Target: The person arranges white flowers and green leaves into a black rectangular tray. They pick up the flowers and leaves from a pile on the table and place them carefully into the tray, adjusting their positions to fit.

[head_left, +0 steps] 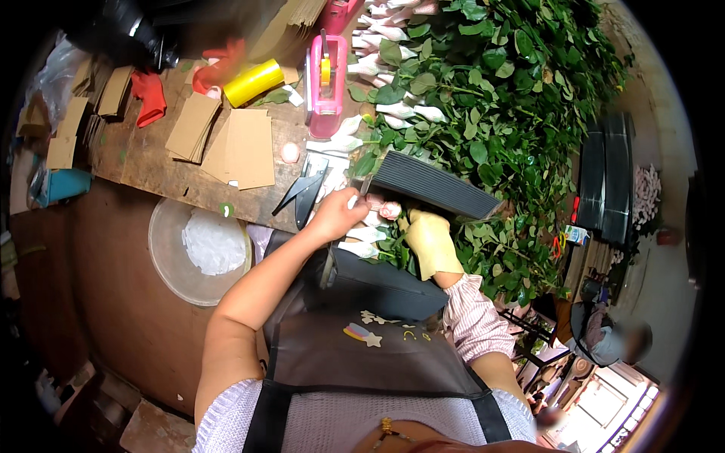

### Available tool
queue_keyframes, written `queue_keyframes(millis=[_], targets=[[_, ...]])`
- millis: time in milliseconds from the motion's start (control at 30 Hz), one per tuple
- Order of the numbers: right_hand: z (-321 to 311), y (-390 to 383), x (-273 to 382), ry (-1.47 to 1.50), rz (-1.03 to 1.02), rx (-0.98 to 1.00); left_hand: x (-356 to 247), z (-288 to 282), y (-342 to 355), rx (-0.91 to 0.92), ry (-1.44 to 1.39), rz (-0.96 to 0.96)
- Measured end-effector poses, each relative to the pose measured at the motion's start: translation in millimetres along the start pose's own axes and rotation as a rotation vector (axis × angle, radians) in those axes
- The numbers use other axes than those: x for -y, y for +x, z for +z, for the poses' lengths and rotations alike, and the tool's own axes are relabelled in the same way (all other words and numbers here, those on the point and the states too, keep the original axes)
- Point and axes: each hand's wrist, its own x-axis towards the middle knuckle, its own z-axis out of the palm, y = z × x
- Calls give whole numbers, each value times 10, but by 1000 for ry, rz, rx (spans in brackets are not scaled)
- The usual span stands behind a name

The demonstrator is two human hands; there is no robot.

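Note:
Between two dark ridged panels, the upper one (pixel 438 185) and the lower one (pixel 385 283), lie roses in white net sleeves (pixel 365 233). My bare left hand (pixel 338 215) is closed at their left end, with a bit of something white at its fingers; what it pinches is mostly hidden. A pale pink rose (pixel 389 210) shows its bloom just right of those fingers. In a yellow glove, my right hand (pixel 429 241) curls round the stem side of that rose, among green leaves. Its fingertips are partly covered by foliage.
A big heap of leafy rose stems (pixel 491 98) fills the right side. A pink tape dispenser (pixel 326 98), a yellow roll (pixel 254 83), a black-handled stapler-like tool (pixel 306 192) and cardboard pieces (pixel 249 147) lie on the wooden table. Below its edge stands a round bin (pixel 162 253). A person (pixel 604 336) sits far right.

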Motion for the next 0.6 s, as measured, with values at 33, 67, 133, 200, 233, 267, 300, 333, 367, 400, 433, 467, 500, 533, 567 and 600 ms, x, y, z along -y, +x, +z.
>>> queue_keyframes(millis=[33, 67, 133, 200, 233, 267, 300, 333, 367, 400, 433, 467, 500, 533, 567, 600], targets=[[5, 5, 4, 3, -9, -8, 20, -41, 11, 26, -158, -105], [25, -4, -3, 8, -9, -15, -29, -117, 14, 59, -315, -213], [115, -13, -60, 11, -4, -36, -151, -216, 1, 75, -391, -332], [119, -4, -40, -4, 1, -40, -3, -201, 57, -42, -184, -112], [112, 3, -27, -12, 6, -36, 90, -200, 82, -96, -84, -5], [106, -5, -31, -11, 15, -20, -165, -212, 75, -59, 49, -67], [92, 1, -21, -19, 34, 4, -146, -141, 112, -157, 226, -34], [103, 0, -20, -4, 17, -10, -81, -84, 124, -221, 223, -29], [103, -7, -40, 7, 11, -30, -56, -24, 159, -276, 218, -15], [126, -8, -57, 7, -16, -57, -27, 28, 164, -303, 203, 75], [167, -6, -79, 6, -41, -84, 7, 79, 140, -328, 184, 164], [179, -14, -84, 7, -68, -107, 6, 115, 93, -353, 164, 248], [182, -15, -85, -6, -60, -86, 9, 126, 54, -338, 66, 169], [178, -8, -78, -19, -53, -64, 10, 122, 17, -322, -30, 87], [172, 10, -71, -27, -50, -43, -6, 108, -15, -311, -120, 2], [248, 18, -113, -15, -72, -83, -28, 111, -35, -342, -308, 0]])
